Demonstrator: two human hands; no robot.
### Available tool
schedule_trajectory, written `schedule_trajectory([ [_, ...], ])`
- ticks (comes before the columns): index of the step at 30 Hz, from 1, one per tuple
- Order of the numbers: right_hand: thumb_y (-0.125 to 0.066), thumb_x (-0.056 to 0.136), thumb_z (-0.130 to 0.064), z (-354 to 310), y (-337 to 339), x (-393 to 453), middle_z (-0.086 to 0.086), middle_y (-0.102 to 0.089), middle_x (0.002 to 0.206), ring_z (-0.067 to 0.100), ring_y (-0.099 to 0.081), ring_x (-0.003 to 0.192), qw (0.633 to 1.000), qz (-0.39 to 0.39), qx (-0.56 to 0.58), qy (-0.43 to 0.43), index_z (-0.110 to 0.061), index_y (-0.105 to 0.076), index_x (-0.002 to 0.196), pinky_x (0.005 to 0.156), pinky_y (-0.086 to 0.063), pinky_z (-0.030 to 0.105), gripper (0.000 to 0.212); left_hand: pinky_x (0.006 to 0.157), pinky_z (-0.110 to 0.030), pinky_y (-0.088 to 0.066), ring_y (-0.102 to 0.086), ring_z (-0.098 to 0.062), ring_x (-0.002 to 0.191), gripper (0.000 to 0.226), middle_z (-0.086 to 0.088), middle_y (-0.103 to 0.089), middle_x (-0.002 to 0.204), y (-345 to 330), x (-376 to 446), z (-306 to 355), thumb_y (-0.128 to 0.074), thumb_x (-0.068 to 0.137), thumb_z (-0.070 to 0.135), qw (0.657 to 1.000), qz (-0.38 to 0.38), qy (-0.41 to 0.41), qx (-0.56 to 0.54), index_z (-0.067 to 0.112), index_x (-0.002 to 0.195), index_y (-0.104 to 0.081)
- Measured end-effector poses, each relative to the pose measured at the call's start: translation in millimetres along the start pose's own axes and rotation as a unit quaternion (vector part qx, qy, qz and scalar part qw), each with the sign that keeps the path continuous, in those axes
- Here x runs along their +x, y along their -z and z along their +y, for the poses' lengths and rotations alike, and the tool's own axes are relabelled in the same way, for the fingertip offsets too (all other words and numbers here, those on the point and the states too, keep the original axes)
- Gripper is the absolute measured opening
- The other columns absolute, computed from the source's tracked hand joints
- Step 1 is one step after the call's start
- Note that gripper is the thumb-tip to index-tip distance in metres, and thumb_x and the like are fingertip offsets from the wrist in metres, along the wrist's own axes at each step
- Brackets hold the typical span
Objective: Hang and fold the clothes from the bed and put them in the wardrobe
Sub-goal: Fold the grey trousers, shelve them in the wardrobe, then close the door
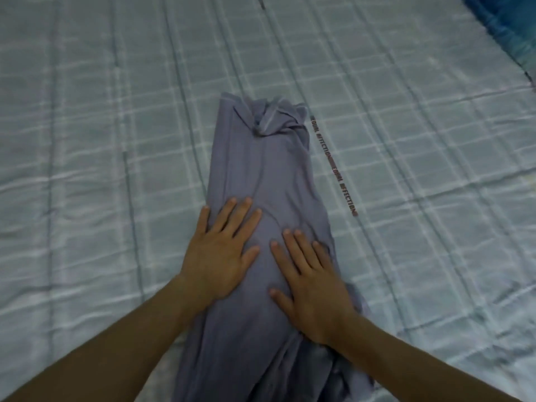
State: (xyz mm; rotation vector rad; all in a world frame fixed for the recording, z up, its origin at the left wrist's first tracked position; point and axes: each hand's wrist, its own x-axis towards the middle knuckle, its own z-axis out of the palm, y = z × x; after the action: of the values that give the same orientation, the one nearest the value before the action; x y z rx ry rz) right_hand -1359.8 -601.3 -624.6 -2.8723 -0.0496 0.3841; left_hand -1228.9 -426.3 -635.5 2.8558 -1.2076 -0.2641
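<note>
A grey-blue garment (261, 169) lies on the bed, folded lengthwise into a long narrow strip that runs away from me, with its collar end bunched at the far end. My left hand (220, 253) lies flat on the garment's left side, fingers spread and straight. My right hand (310, 282) presses flat on its right side, fingers straight. Both hands rest side by side on the middle of the cloth. The near end of the garment runs out of the bottom of the view.
The bed is covered by a pale green checked quilt (101, 169) with stitched lines. A strip of printed lettering (333, 166) runs along the quilt right of the garment. A blue fabric (504, 24) lies at the far right corner.
</note>
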Motion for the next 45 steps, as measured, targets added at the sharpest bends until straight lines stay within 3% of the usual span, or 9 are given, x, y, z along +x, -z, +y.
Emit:
schedule_trajectory([
  [7,-0.032,0.101,-0.054,13.0,8.9,-16.4,0.009,-0.002,0.165,0.026,0.0,0.152,0.999,0.0,-0.009,0.042,-0.02,-0.012,0.158,0.123,-0.001,0.047,0.069,0.119,-0.058,0.001,-0.005,-0.028,0.152,0.066,-0.005,-0.007,0.166,16.3,-21.4,31.2,-0.027,0.101,0.052,0.996,-0.058,0.054,0.037,0.021,0.158,-0.012],
  [11,-0.041,0.097,-0.052,6.2,-6.3,-90.0,0.014,-0.028,0.159,0.033,-0.024,0.148,0.994,0.048,0.016,0.095,-0.02,-0.037,0.151,0.119,-0.02,0.053,0.064,0.117,-0.061,-0.019,-0.027,-0.03,0.147,0.064,-0.008,-0.031,0.159,22.8,-103.6,71.5,-0.038,0.098,0.051,0.998,-0.06,-0.018,0.006,0.018,0.153,-0.034],
  [19,-0.035,0.098,-0.061,26.7,-31.7,-143.9,0.006,-0.01,0.165,0.026,-0.005,0.153,0.99,0.041,-0.008,0.133,-0.028,-0.023,0.156,0.121,-0.017,0.05,0.067,0.118,-0.06,-0.018,-0.015,-0.028,0.151,0.064,-0.002,-0.015,0.164,1.5,-201.4,83.3,-0.023,0.099,0.053,0.997,-0.072,0.014,0.015,0.024,0.156,-0.023],
  [21,-0.044,0.099,-0.051,21.5,-24.8,-148.5,0.013,-0.027,0.159,0.029,-0.024,0.148,0.989,0.103,0.054,0.094,-0.019,-0.038,0.15,0.116,-0.027,0.05,0.061,0.116,-0.06,-0.024,-0.026,-0.03,0.148,0.063,-0.006,-0.029,0.16,7.0,-204.6,88.4,-0.026,0.098,0.052,0.997,-0.069,0.017,0.001,0.021,0.152,-0.035],
  [24,-0.054,0.095,-0.043,14.9,-11.0,-159.6,0.02,-0.046,0.141,0.033,-0.047,0.123,0.964,0.223,0.097,-0.105,-0.011,-0.046,0.14,0.098,-0.044,0.047,0.056,0.112,-0.059,-0.031,-0.041,-0.031,0.139,0.057,-0.008,-0.048,0.149,8.9,-218.8,95.9,-0.034,0.098,0.048,0.999,-0.034,0.007,-0.029,0.016,0.142,-0.052],
  [27,-0.06,0.09,-0.052,6.7,-6.1,-164.2,0.019,-0.052,0.129,0.036,-0.052,0.111,0.952,0.133,0.112,-0.253,-0.013,-0.036,0.146,0.089,-0.046,0.044,0.072,0.112,-0.06,-0.031,-0.04,-0.031,0.14,0.055,-0.007,-0.045,0.151,4.6,-241.6,104.3,-0.035,0.098,0.045,0.999,-0.027,-0.01,-0.021,0.019,0.144,-0.05],
  [32,-0.066,0.091,-0.017,-14.7,2.8,-155.4,0.005,-0.064,0.093,0.026,-0.066,0.083,0.92,0.164,0.286,-0.21,-0.01,-0.048,0.133,0.069,-0.05,0.031,0.047,0.11,-0.057,-0.037,-0.044,-0.031,0.138,0.061,-0.006,-0.044,0.152,10.3,-261.4,108.7,-0.019,0.101,0.052,0.999,-0.031,0.001,-0.033,0.022,0.141,-0.053],
  [39,-0.065,0.079,0.009,0.4,18.0,-162.9,0.01,-0.072,0.087,0.016,-0.061,0.079,0.93,0.226,0.241,-0.16,-0.002,-0.07,0.097,0.068,-0.038,0.014,0.022,0.099,-0.04,-0.034,-0.053,-0.025,0.118,0.094,-0.002,-0.055,0.135,5.6,-305.2,96.3,-0.056,0.063,0.087,0.995,-0.009,-0.063,-0.072,0.02,0.13,-0.059],
  [45,-0.065,0.081,0.007,37.8,45.6,-162.5,0.009,-0.07,0.079,0.023,-0.063,0.073,0.943,0.227,0.182,-0.159,-0.005,-0.071,0.09,0.069,-0.041,0.02,0.016,0.091,-0.035,-0.038,-0.065,-0.024,0.092,0.082,-0.001,-0.068,0.109,-3.3,-308.2,100.7,-0.075,0.049,0.057,0.993,0.027,-0.103,-0.056,0.015,0.119,-0.067],
])
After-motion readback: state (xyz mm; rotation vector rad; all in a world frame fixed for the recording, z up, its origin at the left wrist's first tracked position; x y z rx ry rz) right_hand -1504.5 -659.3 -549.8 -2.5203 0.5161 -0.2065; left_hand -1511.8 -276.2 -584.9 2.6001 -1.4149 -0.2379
